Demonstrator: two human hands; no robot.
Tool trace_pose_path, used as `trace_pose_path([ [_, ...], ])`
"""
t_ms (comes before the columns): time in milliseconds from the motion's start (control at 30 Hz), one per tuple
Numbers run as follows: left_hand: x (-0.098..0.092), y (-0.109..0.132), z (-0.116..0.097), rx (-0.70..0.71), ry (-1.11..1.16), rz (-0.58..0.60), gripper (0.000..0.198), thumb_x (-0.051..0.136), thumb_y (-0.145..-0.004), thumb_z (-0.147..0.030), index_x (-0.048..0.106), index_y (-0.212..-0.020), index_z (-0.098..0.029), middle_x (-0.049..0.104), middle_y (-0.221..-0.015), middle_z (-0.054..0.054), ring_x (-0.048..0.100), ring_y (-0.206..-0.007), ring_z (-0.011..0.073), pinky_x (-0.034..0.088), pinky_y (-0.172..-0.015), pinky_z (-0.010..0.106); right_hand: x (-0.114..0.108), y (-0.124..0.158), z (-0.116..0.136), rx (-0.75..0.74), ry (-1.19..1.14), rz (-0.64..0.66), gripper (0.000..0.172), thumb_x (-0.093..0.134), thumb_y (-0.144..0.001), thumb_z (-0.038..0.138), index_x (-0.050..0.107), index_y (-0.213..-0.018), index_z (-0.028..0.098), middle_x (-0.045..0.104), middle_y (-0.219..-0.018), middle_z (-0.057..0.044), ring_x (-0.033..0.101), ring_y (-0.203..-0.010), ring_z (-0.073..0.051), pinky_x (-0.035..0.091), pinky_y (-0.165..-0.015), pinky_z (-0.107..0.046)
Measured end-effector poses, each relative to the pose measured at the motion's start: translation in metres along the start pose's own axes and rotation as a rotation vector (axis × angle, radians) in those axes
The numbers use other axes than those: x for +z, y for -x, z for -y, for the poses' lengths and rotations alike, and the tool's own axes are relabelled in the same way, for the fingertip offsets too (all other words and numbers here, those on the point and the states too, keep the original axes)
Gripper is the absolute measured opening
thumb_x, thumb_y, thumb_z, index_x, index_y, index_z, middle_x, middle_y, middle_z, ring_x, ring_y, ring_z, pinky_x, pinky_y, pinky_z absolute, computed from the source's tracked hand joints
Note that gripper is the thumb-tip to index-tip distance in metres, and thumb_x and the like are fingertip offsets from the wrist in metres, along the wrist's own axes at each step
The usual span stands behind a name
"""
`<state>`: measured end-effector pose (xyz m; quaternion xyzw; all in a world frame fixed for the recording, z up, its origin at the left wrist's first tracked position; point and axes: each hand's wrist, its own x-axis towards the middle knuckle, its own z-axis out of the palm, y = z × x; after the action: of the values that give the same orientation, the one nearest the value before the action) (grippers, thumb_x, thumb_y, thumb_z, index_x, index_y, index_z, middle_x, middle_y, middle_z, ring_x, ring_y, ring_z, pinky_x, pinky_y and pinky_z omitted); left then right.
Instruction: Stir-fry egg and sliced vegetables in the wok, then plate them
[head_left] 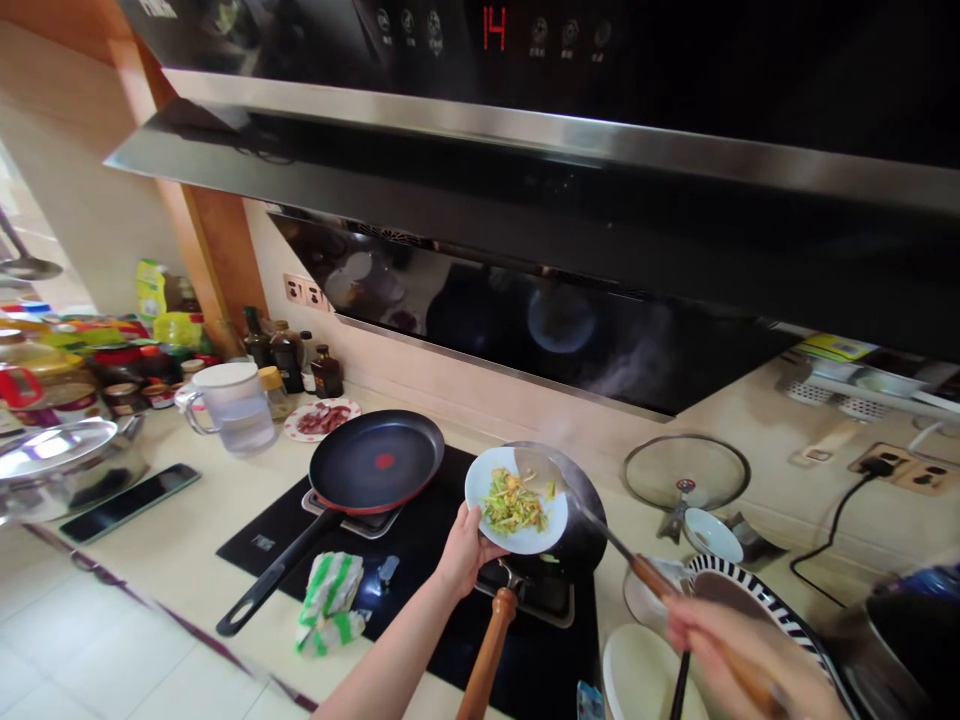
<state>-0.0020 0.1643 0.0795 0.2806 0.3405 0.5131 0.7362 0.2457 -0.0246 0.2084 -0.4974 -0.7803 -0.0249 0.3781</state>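
Left hand (469, 550): thumb over the near rim, fingers underneath, gripping a round, pale bluish-white plate (525, 543). Plate tilted, held over the left side of a dark, round wok (589, 540) with a turned wooden handle (489, 645); wok sits towards the right edge of the black glass cooktop (435, 575). On the plate, a heap of chopped green and yellow food (514, 508).

Right hand (720, 640): motion-blurred, fingers closed around the wooden handle of a metal spatula (652, 578); blade end over the plate's upper right, contact with the food not clear.

Left half of cooktop: black frying pan (360, 450) with a red outer wall, its long black handle reaching past the front edge. Green-and-white striped cloth (330, 590) at that front edge. Black smartphone (131, 500) near the front edge of the cream bench (202, 530). Round glass lid (705, 465) beyond the cooktop's right edge, near the wall.
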Motion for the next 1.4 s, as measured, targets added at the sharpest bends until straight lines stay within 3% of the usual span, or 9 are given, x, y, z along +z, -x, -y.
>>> trace_pose_path([
  [100,-0.007,0.001,-0.001,-0.013,-0.006,-0.037,0.028,0.042,-0.092,-0.028,0.041,-0.119,-0.02,0.065,-0.103,0.012,0.07,-0.072,0.0207,0.06,-0.067,0.04,-0.004,0.01,-0.03,0.518,-0.28,-0.312,0.025,0.059,-0.083,0.038,0.067,-0.097,0.019,0.073,-0.074,-0.007,0.07,-0.06,-0.021,0.061,-0.056,-0.027],
  [200,-0.021,0.006,-0.005,-0.001,-0.019,-0.075,0.028,0.045,-0.091,-0.028,0.043,-0.118,-0.02,0.066,-0.099,0.01,0.07,-0.073,0.0217,0.06,-0.068,0.043,-0.004,0.006,-0.066,0.771,-0.465,-0.447,0.042,0.063,-0.076,0.052,0.064,-0.099,0.017,0.072,-0.072,-0.009,0.07,-0.06,-0.025,0.06,-0.054,-0.031],
  [400,-0.063,0.039,-0.016,0.028,-0.018,-0.205,0.027,0.049,-0.09,-0.023,0.046,-0.116,-0.019,0.069,-0.097,0.01,0.071,-0.076,0.0234,0.06,-0.071,0.046,0.042,-0.026,-0.12,0.866,-0.424,-0.247,0.048,0.064,-0.069,0.056,0.063,-0.095,0.016,0.068,-0.06,-0.006,0.066,-0.052,-0.023,0.055,-0.048,-0.03],
  [567,-0.092,0.073,-0.019,0.067,0.017,-0.333,0.031,0.049,-0.089,-0.02,0.047,-0.121,-0.02,0.071,-0.097,0.01,0.071,-0.08,0.0234,0.06,-0.073,0.044,0.098,-0.044,-0.114,0.774,-0.519,-0.139,0.053,0.058,-0.074,0.06,0.062,-0.099,0.013,0.066,-0.061,-0.004,0.065,-0.054,-0.02,0.053,-0.049,-0.028],
  [733,-0.111,0.09,-0.018,0.078,0.067,-0.443,0.038,0.052,-0.088,-0.019,0.047,-0.125,-0.022,0.072,-0.091,0.005,0.071,-0.078,0.0213,0.061,-0.073,0.039,0.066,-0.071,-0.095,0.693,-0.434,0.061,0.041,0.059,-0.077,0.052,0.065,-0.096,0.016,0.067,-0.062,-0.003,0.065,-0.053,-0.017,0.053,-0.05,-0.024],
  [833,-0.115,0.093,-0.019,0.083,0.08,-0.449,0.038,0.052,-0.087,-0.02,0.048,-0.125,-0.024,0.072,-0.089,0.003,0.071,-0.079,0.0208,0.061,-0.074,0.037,0.033,-0.096,-0.1,0.837,-0.322,0.106,0.032,0.06,-0.076,0.046,0.064,-0.087,0.016,0.062,-0.049,-0.001,0.061,-0.041,-0.017,0.045,-0.035,-0.022],
  [933,-0.114,0.092,-0.019,0.066,0.089,-0.453,0.038,0.052,-0.087,-0.02,0.048,-0.124,-0.024,0.073,-0.085,0.003,0.071,-0.074,0.0207,0.061,-0.073,0.037,0.031,-0.094,-0.111,1.036,-0.343,0.019,0.032,0.06,-0.074,0.046,0.063,-0.08,0.014,0.059,-0.042,-0.003,0.058,-0.034,-0.02,0.04,-0.028,-0.023],
  [1200,-0.111,0.092,-0.027,0.032,0.096,-0.488,0.039,0.055,-0.085,-0.023,0.049,-0.123,-0.024,0.071,-0.087,0.003,0.07,-0.071,0.0192,0.06,-0.072,0.035,0.14,0.016,-0.1,1.264,-0.884,-0.563,0.052,0.073,-0.06,0.053,0.061,-0.093,0.014,0.071,-0.06,-0.006,0.069,-0.058,-0.026,0.058,-0.049,-0.031],
  [1400,-0.109,0.088,-0.028,0.022,0.045,-0.46,0.035,0.055,-0.086,-0.024,0.049,-0.121,-0.023,0.069,-0.084,0.002,0.068,-0.066,0.0174,0.06,-0.072,0.036,0.191,0.011,-0.076,1.174,-1.04,-0.731,0.057,0.076,-0.063,0.05,0.059,-0.101,0.011,0.072,-0.066,-0.004,0.071,-0.066,-0.022,0.059,-0.06,-0.027],
])
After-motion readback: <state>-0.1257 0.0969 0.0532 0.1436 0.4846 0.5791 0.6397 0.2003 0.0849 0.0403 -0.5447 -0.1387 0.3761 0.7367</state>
